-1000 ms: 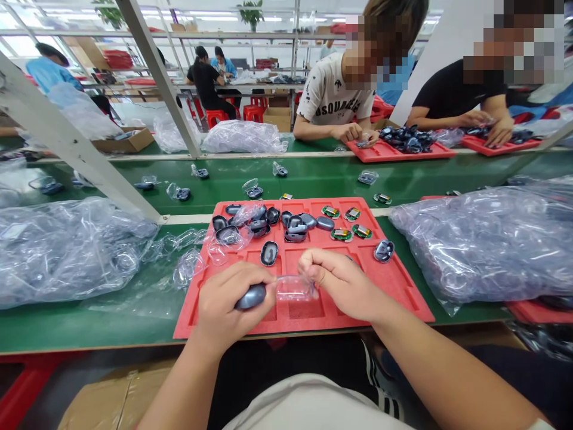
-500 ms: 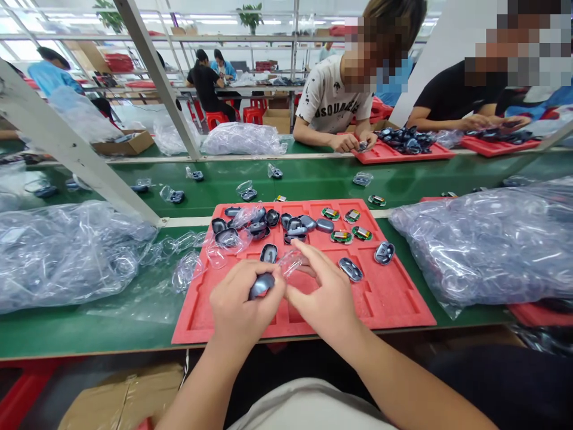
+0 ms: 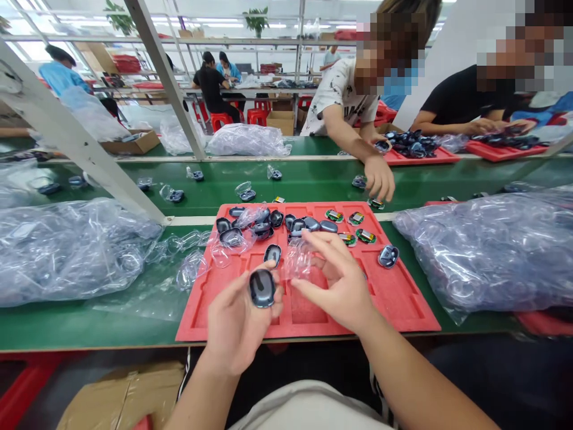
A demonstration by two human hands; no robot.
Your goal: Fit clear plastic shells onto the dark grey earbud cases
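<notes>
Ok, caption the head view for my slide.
Left hand holds a dark oval case, right hand touches a clear plastic bag, above a red foam tray.

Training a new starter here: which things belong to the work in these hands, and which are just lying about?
In use: left hand, dark oval case, right hand, clear plastic sleeve, red foam tray.
Lying about: green circuit boards, bulging clear plastic bag.
</notes>
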